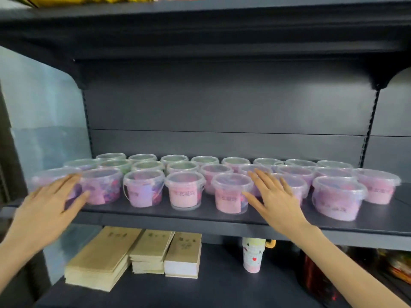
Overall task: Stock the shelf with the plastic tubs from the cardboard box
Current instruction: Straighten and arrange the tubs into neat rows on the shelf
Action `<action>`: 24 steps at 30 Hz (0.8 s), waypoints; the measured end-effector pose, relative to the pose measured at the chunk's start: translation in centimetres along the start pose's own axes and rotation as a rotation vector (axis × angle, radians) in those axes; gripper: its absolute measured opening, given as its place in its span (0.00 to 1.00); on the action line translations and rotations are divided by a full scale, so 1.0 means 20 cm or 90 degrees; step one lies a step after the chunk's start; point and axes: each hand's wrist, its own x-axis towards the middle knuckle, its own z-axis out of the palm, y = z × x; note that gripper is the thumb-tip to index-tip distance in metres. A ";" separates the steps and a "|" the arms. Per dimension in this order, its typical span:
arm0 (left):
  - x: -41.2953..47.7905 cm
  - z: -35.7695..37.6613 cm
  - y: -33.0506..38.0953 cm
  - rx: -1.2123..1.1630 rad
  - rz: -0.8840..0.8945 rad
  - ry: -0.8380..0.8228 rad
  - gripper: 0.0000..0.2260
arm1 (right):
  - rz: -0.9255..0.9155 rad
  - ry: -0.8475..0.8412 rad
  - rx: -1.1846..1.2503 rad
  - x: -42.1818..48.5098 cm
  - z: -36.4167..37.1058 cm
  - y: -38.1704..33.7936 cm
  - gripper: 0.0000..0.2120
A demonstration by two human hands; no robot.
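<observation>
My left hand (51, 205) and right hand (274, 196), fingers straight and spread, grip nothing and lie against the front plastic tubs (184, 193). Round, clear, lidded and pink inside, they stand in rows across the smooth dark shelf (200, 221).

The left hand (50, 205) was held out forward, palm down, its fingers straight, close together and angled toward the right hand (277, 200), its thumb jutting out on that same side. It looked blurred. The left forearm (13, 258) was bare and ran back behind it to the lower left. The right hand lay flat too, well apart from the left, fingers slightly fanned and slanting leftward, thumb spread wide. The right forearm (347, 265), also bare, trailed back to the lower right.
</observation>
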 end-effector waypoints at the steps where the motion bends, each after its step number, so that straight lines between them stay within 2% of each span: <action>1: -0.02 -0.01 -0.09 0.007 -0.009 -0.008 0.33 | -0.002 -0.006 0.006 0.01 0.01 -0.07 0.39; 6: -0.03 -0.04 -0.52 0.055 -0.019 -0.070 0.32 | 0.023 0.000 0.009 0.08 0.06 -0.46 0.39; 10: 0.01 -0.03 -0.73 0.063 -0.010 -0.063 0.30 | 0.006 -0.002 0.021 0.16 0.11 -0.75 0.50; 12: 0.03 -0.02 -0.80 0.042 -0.023 -0.062 0.27 | 0.002 -0.009 0.031 0.19 0.12 -0.91 0.51; 19: 0.17 0.08 -0.93 -0.071 0.018 -0.106 0.26 | -0.074 -0.052 0.078 0.38 0.23 -1.34 0.47; 22: 0.28 0.13 -0.98 -0.144 0.067 -0.140 0.32 | -0.122 -0.067 0.122 0.51 0.28 -1.48 0.39; 24: 0.36 0.18 -1.01 -0.199 0.075 -0.151 0.32 | -0.169 -0.085 0.138 0.57 0.34 -1.57 0.33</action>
